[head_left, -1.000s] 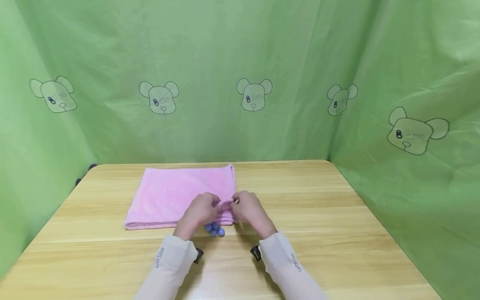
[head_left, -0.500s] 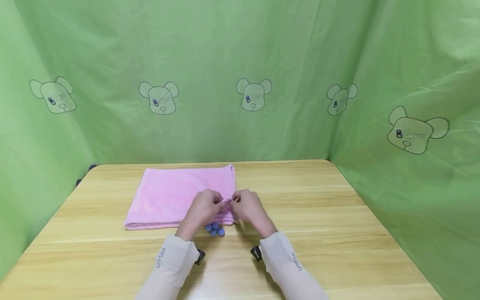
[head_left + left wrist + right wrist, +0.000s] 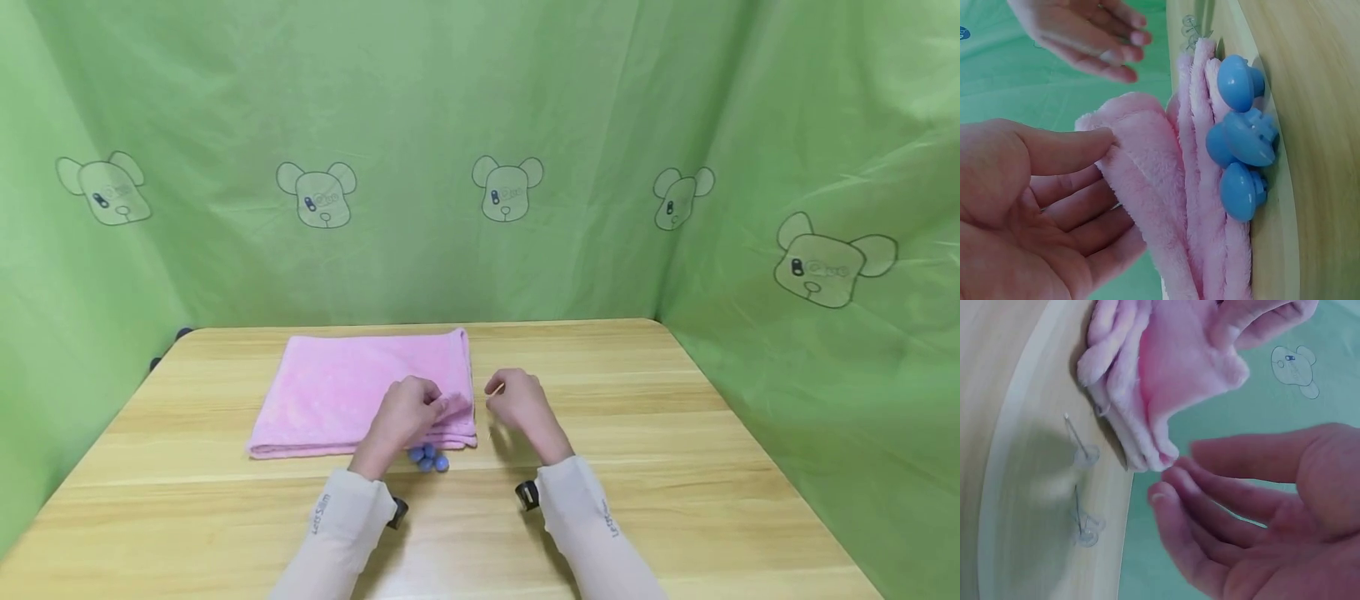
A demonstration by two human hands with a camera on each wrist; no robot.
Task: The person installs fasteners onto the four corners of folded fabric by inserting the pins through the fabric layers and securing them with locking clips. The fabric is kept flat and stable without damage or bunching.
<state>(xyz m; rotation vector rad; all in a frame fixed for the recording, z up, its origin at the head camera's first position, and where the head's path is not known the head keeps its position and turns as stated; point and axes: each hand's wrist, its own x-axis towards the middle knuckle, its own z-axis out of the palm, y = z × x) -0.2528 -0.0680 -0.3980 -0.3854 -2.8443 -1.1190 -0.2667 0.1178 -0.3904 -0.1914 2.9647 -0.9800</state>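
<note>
Four blue knobs (image 3: 1250, 140) lie by the pink cloth (image 3: 352, 375); the left hand (image 3: 405, 410) pinches its corner, the right hand (image 3: 522, 403) hangs nearby, fingers apart.

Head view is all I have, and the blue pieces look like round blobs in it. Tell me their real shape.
Observer: In the left wrist view, the blue pieces have domed caps with short stems.

Operator: Now check the table just right of the cloth; I can barely make anything out there.

Observer: The right wrist view shows at least two clear-headed pins lying there.

Operator: Tell me where the thumb of the left hand sits; I can't see its grip on the flap well.

Observer: In the left wrist view, the thumb has its tip pressed on the face of the flap.
</note>
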